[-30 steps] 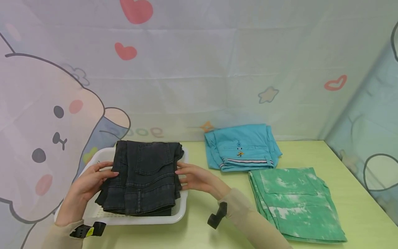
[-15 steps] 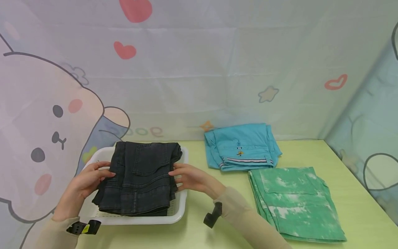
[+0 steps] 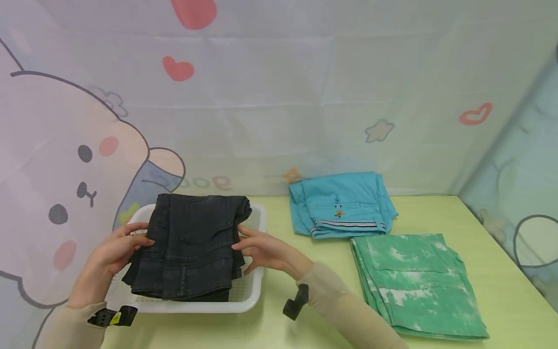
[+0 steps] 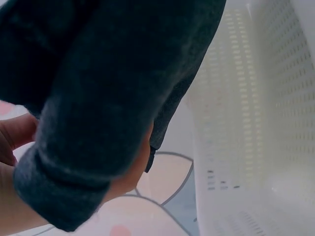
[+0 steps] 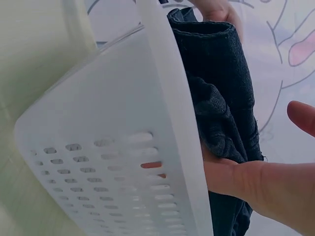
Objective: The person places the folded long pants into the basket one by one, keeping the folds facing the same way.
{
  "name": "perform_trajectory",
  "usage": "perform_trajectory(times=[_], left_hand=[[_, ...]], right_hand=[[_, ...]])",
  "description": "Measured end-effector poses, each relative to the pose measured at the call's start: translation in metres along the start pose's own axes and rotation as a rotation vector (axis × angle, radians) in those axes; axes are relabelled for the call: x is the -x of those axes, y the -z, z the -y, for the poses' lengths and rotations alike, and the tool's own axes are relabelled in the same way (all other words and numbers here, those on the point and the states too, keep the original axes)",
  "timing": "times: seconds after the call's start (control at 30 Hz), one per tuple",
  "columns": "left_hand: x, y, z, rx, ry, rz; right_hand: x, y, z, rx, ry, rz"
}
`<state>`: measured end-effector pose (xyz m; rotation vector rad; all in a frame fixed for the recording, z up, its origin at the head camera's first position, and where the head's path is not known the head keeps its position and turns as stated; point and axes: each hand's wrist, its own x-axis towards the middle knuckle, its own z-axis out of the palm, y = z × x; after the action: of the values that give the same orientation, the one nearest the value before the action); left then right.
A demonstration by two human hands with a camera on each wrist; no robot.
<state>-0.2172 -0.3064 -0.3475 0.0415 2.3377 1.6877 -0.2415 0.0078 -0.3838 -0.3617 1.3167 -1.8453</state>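
A pale green tabletop [image 3: 436, 213] runs back to a draped cloth backdrop [image 3: 279, 111], creased and evenly lit. It is printed with a large cartoon bunny [image 3: 65, 184], red hearts [image 3: 178, 69] and a small star [image 3: 379, 131]. A bluish printed curtain [image 3: 523, 184] closes the right side.

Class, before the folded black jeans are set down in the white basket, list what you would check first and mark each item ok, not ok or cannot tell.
1. Left hand grips the left edge of the black jeans: ok.
2. Right hand holds the right edge: ok.
3. Jeans stay folded, no loose leg hanging: ok.
4. Jeans centred over the white basket: not ok, the left side overhangs the rim.
5. Basket floor free under the jeans: cannot tell, hidden.
6. Blue shorts and green trousers lie apart from the basket: ok.
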Motion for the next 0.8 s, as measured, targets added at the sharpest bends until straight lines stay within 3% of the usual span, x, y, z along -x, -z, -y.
perform_trajectory(times=[0.23,0.6,0.8], left_hand=[[0.0016,0.0060,-0.0017,0.009,-0.006,0.001],[0.0012,0.0001,-0.0040,0.033,0.029,0.039],[0.0029,-0.0002,-0.0011,-0.013,0.045,0.028]], right_hand=[[-0.0013,-0.0038,0.0030,0.047,-0.010,-0.017],[0.0020,-0.0026,0.0018,0.059,-0.026,-0.032],[0.0030,-0.0041,0.0021,0.074,-0.038,-0.032]])
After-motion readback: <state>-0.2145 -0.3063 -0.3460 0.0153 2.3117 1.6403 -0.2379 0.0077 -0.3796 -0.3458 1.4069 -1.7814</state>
